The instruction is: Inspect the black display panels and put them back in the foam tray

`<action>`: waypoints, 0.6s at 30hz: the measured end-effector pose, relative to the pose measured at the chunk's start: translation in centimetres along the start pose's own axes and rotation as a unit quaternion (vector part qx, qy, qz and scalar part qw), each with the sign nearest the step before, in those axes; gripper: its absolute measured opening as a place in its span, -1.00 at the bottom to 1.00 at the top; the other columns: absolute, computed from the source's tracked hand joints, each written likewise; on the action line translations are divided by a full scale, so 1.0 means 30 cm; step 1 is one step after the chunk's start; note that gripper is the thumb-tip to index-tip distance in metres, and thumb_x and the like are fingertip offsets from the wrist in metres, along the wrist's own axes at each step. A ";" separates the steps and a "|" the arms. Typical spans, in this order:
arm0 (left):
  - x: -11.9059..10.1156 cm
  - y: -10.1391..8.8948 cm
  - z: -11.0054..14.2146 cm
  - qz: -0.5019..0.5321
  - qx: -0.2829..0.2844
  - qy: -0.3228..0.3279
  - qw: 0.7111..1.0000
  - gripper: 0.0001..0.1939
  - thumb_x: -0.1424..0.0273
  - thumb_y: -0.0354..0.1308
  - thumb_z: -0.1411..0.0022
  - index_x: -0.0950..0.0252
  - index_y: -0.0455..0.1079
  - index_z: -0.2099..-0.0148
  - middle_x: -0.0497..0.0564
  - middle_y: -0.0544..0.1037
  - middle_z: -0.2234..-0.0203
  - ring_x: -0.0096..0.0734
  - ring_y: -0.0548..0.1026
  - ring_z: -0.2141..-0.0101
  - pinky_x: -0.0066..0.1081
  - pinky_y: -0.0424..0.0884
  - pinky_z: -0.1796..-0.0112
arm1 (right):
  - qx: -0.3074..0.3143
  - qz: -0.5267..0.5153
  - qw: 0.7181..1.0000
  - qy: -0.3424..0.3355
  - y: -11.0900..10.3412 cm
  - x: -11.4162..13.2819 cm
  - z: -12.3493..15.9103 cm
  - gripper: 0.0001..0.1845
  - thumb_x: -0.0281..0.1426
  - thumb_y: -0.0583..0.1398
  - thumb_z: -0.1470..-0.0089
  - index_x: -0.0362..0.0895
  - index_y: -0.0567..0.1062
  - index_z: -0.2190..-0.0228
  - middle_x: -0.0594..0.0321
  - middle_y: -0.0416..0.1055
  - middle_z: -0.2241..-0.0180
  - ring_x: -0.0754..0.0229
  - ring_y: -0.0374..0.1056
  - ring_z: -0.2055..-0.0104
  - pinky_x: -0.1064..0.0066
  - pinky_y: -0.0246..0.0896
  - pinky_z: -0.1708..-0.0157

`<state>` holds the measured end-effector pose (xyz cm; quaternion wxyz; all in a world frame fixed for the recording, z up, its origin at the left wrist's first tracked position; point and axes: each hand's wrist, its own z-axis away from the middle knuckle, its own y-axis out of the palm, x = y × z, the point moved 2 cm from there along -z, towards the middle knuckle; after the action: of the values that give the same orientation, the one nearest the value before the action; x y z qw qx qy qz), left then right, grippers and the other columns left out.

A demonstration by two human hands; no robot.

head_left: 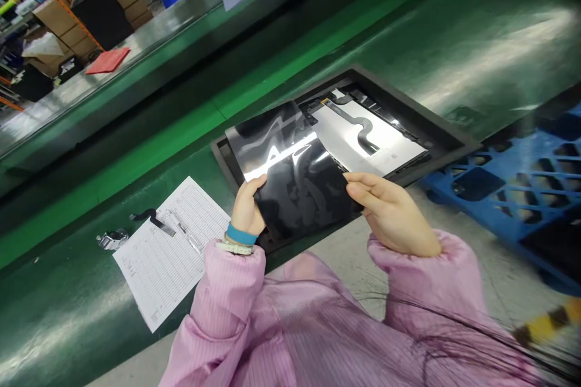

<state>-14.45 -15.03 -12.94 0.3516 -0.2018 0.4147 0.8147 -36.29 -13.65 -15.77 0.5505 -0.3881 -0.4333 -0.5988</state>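
A glossy black screen panel (295,175) is held up by its edges, tilted, in front of me. My left hand (249,208) grips its near left side, thumb on top and the other fingers hidden beneath. At the right edge, my right hand (390,208) pinches the panel between thumb and fingers. Behind and partly under it lies a dark foam tray (436,133). Inside that tray rests another screen panel (349,133), silvery back up, with a curved black ribbon cable (361,124) on it.
Left of the tray, a printed form (167,266) lies on the green bench (68,302) with a pen (186,233) and a loose black flex cable (161,225). Crumpled clear plastic (112,239) sits beside it. A blue plastic crate (521,187) stands right; a red sheet (108,60) lies on the far ledge.
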 end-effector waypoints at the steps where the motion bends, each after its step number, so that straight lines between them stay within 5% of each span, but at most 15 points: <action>1: -0.002 -0.008 -0.019 -0.003 -0.010 -0.011 1.000 -0.81 0.48 0.32 0.05 0.33 0.43 0.31 -0.06 0.56 0.47 -0.37 0.58 0.39 -0.33 0.49 0.11 | 0.001 0.006 1.000 0.004 0.008 -0.002 -0.024 -0.56 -0.03 0.35 0.05 -0.08 0.47 0.26 0.17 0.43 0.34 0.17 0.36 0.28 0.36 0.29 0.31; 11: -0.012 -0.034 -0.076 -0.010 -0.038 -0.031 0.999 -0.79 0.60 0.27 0.01 0.28 0.29 0.42 -0.16 0.50 0.53 -0.52 0.50 0.46 -0.40 0.44 0.09 | 0.038 0.008 0.998 0.054 0.022 0.018 -0.140 -0.56 -0.10 0.34 0.16 -0.10 0.43 0.29 0.19 0.45 0.31 0.24 0.35 0.35 0.39 0.33 0.38; 15: -0.015 -0.028 -0.043 -0.017 0.007 -0.095 0.995 -0.91 0.50 0.14 -0.17 0.32 0.38 0.40 -0.02 0.52 0.55 -0.29 0.59 0.37 -0.25 0.49 0.06 | 0.052 0.010 0.997 0.050 0.016 0.031 -0.141 -0.51 -0.05 0.36 0.20 -0.11 0.40 0.33 0.16 0.46 0.30 0.22 0.38 0.33 0.34 0.40 0.33; 18: -0.024 -0.021 -0.025 -0.017 0.041 -0.142 0.989 -0.80 0.44 0.03 -0.24 0.39 0.45 0.33 0.15 0.58 0.47 -0.09 0.63 0.24 -0.12 0.50 0.03 | 0.055 0.036 0.997 0.043 0.015 0.036 -0.146 -0.52 -0.03 0.33 0.16 -0.10 0.40 0.31 0.15 0.47 0.27 0.22 0.40 0.32 0.33 0.43 0.29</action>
<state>-13.48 -15.65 -13.27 0.4286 -0.0765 0.3906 0.8111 -35.88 -18.15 -16.13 0.6099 -0.3465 -0.4276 -0.5701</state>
